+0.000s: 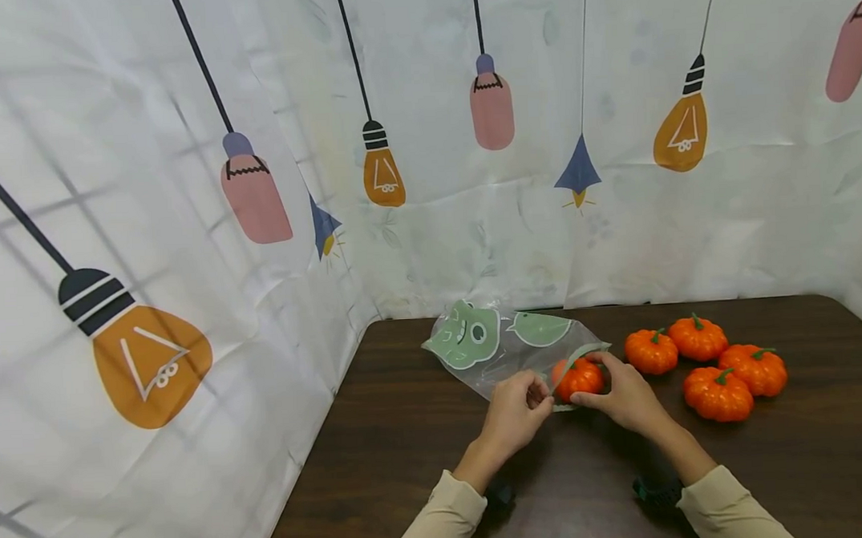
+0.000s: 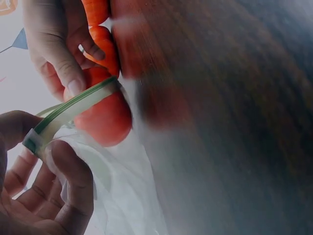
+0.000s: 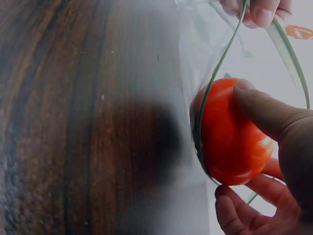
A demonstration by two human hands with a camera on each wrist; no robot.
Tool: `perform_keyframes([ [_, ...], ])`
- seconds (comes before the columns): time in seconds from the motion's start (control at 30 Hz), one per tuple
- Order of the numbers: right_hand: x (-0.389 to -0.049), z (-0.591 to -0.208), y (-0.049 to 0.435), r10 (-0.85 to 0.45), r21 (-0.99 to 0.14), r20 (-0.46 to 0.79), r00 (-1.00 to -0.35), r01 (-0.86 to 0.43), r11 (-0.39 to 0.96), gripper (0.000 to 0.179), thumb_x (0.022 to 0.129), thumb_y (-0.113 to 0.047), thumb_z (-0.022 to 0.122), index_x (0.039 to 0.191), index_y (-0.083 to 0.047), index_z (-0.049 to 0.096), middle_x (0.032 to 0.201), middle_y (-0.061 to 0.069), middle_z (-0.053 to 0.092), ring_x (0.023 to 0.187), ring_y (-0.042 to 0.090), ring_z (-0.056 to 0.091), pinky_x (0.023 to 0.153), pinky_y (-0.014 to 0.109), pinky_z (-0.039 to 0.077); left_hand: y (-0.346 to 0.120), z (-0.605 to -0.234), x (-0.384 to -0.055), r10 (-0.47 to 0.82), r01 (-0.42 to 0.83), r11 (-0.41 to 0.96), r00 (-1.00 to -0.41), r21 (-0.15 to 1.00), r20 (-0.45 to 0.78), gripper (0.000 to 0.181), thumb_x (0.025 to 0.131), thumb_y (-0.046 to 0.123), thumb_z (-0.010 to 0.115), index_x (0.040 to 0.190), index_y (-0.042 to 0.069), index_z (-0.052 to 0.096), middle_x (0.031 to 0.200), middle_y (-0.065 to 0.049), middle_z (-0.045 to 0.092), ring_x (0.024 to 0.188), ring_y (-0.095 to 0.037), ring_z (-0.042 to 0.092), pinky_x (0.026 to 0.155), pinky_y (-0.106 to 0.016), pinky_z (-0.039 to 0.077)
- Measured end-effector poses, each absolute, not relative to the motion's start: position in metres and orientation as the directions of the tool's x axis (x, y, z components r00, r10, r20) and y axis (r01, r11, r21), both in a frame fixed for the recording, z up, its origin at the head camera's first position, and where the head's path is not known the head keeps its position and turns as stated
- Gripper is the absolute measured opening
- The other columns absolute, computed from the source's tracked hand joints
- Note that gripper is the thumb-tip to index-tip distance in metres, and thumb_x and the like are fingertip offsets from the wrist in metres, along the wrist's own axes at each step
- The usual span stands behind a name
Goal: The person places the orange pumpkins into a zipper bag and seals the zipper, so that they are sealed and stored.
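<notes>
A clear zip bag (image 1: pixel 510 358) with green cartoon prints lies on the table, its mouth toward the person. My left hand (image 1: pixel 511 414) pinches one end of the bag's green zip strip (image 2: pixel 76 104) between thumb and fingers. At the opening sits a small orange pumpkin (image 1: pixel 579 379), partly inside the bag. My right hand (image 1: pixel 630 398) holds this pumpkin, with the thumb (image 3: pixel 266 110) on its side and the other fingers around its far side. In the right wrist view, the zip edge crosses the pumpkin's front.
Several more orange pumpkins with green stems (image 1: pixel 718 394) stand in a group right of the bag. They rest on the dark wooden table (image 1: pixel 409 430). White curtains (image 1: pixel 430 253) printed with hanging lamps border the table at the back and left.
</notes>
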State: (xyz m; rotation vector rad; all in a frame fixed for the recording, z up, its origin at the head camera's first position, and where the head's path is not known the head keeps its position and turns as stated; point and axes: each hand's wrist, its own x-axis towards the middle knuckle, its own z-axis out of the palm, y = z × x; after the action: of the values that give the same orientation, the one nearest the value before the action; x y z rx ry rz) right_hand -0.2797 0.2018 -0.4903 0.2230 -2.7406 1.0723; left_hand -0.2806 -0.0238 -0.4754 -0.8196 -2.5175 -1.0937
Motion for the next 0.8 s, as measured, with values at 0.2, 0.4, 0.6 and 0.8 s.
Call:
perform_keyframes([
  [0.2, -0.2794, -0.4922, 0.2023, -0.085, -0.663, 0.215, -0.973, -0.209, 0.719, 0.076, 0.086, -0.040, 0.082, 0.141, 0.002, 0.050, 0.138, 0.028, 0.059, 0.118, 0.044, 0.061, 0.096, 0.061, 0.049, -0.0236, -0.4744, -0.2797, 0.420, 0.598, 0.550, -0.802, 0.584, 0.426, 0.012, 0.086, 0.011, 0.077, 0.085, 0.015, 0.066, 0.077, 0.004, 0.067, 0.066, 0.005, 0.054, 0.063, -0.008, 0.045],
  [0.4, -0.2800, -0.4950, 0.2035, -0.091, -0.658, 0.229, -0.969, -0.223, 0.720, 0.075, 0.087, -0.035, 0.082, 0.142, 0.003, 0.048, 0.142, 0.028, 0.055, 0.124, 0.046, 0.057, 0.099, 0.062, 0.047, -0.0246, -0.4762, -0.2811, 0.429, 0.575, 0.529, -0.816, 0.624, 0.388, 0.010, 0.087, 0.010, 0.076, 0.086, 0.014, 0.066, 0.077, 0.004, 0.068, 0.066, 0.008, 0.052, 0.064, -0.009, 0.046],
  [0.6, -0.2810, -0.4970, 0.2046, -0.095, -0.640, 0.231, -0.968, -0.225, 0.734, 0.074, 0.088, -0.030, 0.080, 0.143, 0.006, 0.046, 0.142, 0.032, 0.051, 0.127, 0.050, 0.053, 0.102, 0.065, 0.044, -0.0262, -0.4797, -0.2846, 0.442, 0.548, 0.500, -0.828, 0.671, 0.346, 0.009, 0.086, 0.008, 0.075, 0.085, 0.011, 0.067, 0.076, 0.001, 0.068, 0.066, 0.007, 0.052, 0.064, -0.011, 0.047],
  [0.8, -0.2802, -0.4973, 0.2048, -0.098, -0.629, 0.258, -0.961, -0.244, 0.738, 0.066, 0.088, -0.022, 0.080, 0.139, 0.008, 0.050, 0.134, 0.032, 0.056, 0.114, 0.045, 0.060, 0.094, 0.060, 0.049, -0.0280, -0.4820, -0.2856, 0.464, 0.517, 0.495, -0.837, 0.699, 0.290, 0.007, 0.089, 0.008, 0.073, 0.087, 0.010, 0.066, 0.076, 0.002, 0.067, 0.066, 0.007, 0.051, 0.064, -0.012, 0.046],
])
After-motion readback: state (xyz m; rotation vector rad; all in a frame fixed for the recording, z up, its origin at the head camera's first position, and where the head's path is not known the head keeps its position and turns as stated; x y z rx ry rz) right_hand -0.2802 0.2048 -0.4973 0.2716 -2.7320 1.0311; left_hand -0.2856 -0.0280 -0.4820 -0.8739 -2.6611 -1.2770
